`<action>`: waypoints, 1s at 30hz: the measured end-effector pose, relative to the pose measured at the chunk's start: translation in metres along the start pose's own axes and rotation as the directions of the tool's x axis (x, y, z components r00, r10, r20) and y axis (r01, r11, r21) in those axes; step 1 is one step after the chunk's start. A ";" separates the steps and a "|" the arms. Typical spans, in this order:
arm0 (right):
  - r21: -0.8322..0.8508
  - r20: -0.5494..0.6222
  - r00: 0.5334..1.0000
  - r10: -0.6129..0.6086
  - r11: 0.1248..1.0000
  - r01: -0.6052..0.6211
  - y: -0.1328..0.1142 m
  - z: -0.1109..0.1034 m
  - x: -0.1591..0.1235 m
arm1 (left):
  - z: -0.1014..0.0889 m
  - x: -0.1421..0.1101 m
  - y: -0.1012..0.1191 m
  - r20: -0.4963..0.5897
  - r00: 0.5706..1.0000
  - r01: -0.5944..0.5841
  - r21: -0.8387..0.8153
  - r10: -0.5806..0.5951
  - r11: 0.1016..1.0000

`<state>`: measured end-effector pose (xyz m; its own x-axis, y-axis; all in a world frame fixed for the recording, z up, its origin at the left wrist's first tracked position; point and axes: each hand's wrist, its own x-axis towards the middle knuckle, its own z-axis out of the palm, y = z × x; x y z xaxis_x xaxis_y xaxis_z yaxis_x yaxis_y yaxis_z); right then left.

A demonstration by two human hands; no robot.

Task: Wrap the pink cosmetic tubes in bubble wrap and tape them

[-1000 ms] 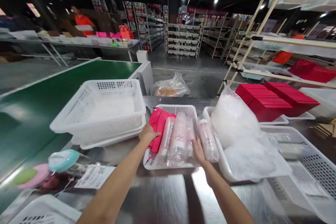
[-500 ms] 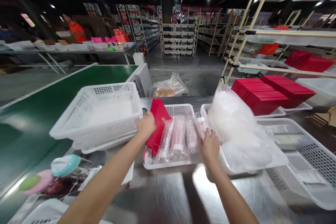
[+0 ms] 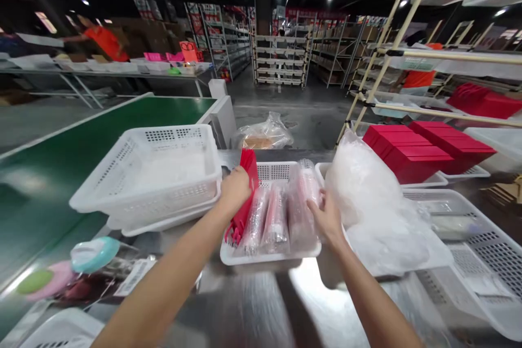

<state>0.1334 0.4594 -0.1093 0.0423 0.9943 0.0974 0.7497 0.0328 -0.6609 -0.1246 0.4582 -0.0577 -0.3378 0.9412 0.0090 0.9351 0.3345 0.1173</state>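
A steel bench [image 3: 265, 304] carries stacked white baskets [image 3: 150, 174] at left and a bulging clear bag [image 3: 367, 196] at right. Between them sits a small white basket [image 3: 271, 253] holding wrapped bottles [image 3: 277, 217] and red pouches [image 3: 244, 196]. The left hand [image 3: 234, 190] grips the pouches upright; the right hand [image 3: 328, 217] presses open-fingered against the rightmost bottle pack.

Since a second ago: my left hand [image 3: 234, 189] tips red packets [image 3: 243, 196] from flat to upright on edge at basket [image 3: 269, 254] left side. My right hand [image 3: 326, 217] shifts from front rim onto wrapped bottles [image 3: 285, 212], pressing them leftward, tighter.
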 end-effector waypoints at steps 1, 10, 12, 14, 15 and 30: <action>0.003 0.049 0.999 0.013 1.000 -0.013 -0.013 0.007 0.000 | 0.001 0.002 0.003 -0.004 1.000 -0.001 0.003 0.001 1.000; -0.340 0.075 0.984 0.161 0.932 -0.127 -0.055 0.070 -0.027 | 0.005 -0.017 0.005 -0.041 0.999 -0.022 0.072 0.025 0.997; -0.309 0.096 0.972 0.215 0.935 -0.176 -0.052 0.065 -0.025 | 0.000 -0.036 -0.001 -0.095 0.993 -0.062 0.108 0.072 0.992; -0.304 0.140 0.970 0.200 0.941 -0.150 -0.053 0.058 -0.023 | 0.000 -0.060 -0.006 -0.162 0.977 -0.119 0.137 0.140 0.983; -0.303 0.175 0.969 0.171 0.946 -0.113 -0.054 0.054 -0.024 | 0.003 -0.075 -0.009 -0.188 0.966 -0.154 0.129 0.177 0.980; 0.020 -0.484 0.830 0.275 0.953 -0.304 0.117 -0.171 -0.433 | 0.129 -0.186 0.020 0.728 0.685 0.702 -0.670 0.029 0.242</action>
<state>0.3154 0.0153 -0.1018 0.5614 0.7859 0.2594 0.6877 -0.2687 -0.6744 -0.0294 0.2954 -0.1851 -0.1263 0.6894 -0.7133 -0.0826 0.7092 0.7001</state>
